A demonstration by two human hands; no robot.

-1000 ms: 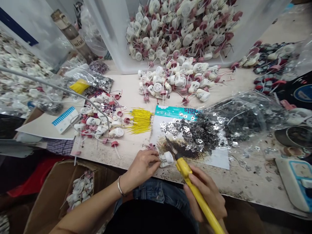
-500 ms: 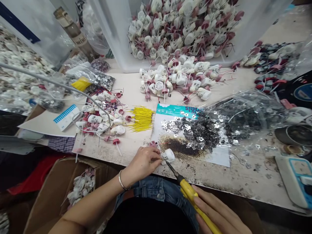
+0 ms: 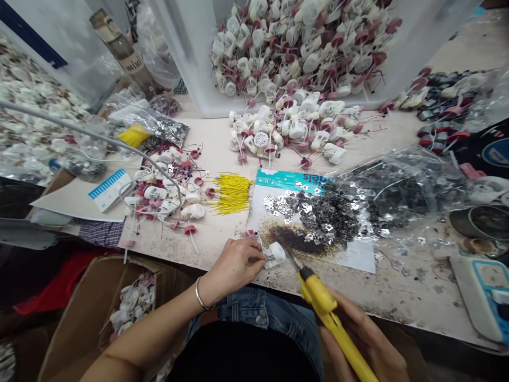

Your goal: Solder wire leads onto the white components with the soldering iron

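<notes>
My left hand (image 3: 238,260) is closed on a small white plastic part (image 3: 275,255), pinching it near the table's front edge. A thin wire and a pink round piece (image 3: 249,234) lie just behind those fingers. My right hand (image 3: 363,339) is wrapped around a yellow electric screwdriver (image 3: 324,302) with a black collar. Its metal bit points up and left, at the near edge of a heap of tiny dark brown pieces (image 3: 296,237), probably screws, and is apart from the white part.
Shiny metal plates (image 3: 326,215) lie on a white and teal bag (image 3: 274,179). Yellow wires (image 3: 233,193) sit left of it. White-and-pink assemblies (image 3: 298,124) spill before a full plastic bin (image 3: 201,101). A grey cable (image 3: 79,124) arches at left. A cardboard box (image 3: 75,318) stands below.
The screwdriver's bit has left the white part and moved right to the heap of tiny dark pieces. My left hand stays in place, still holding the part.
</notes>
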